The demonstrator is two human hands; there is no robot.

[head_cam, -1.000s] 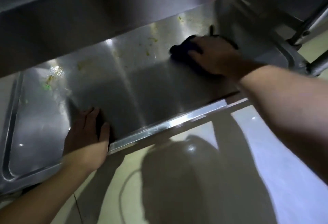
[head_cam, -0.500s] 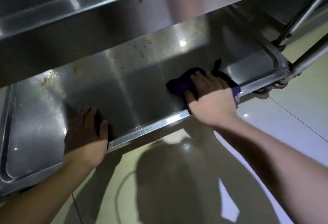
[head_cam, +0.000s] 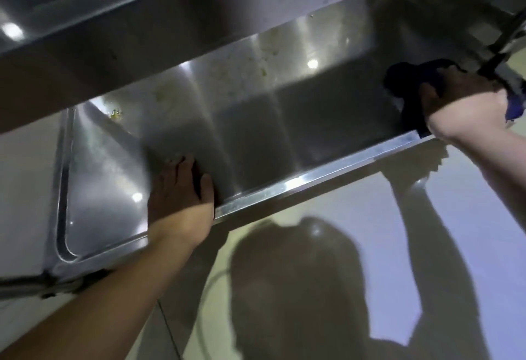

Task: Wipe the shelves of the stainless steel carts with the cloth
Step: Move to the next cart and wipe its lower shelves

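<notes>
Head view: right hand presses the dark cloth on the shelf at its right end, fingers curled over it; left hand lies flat, open, on the near rim.

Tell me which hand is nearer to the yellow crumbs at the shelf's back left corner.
Left. The left hand rests on the lower shelf at its front edge, just in front of the yellow crumbs. The right hand holds the dark cloth at the shelf's far right end.
</notes>
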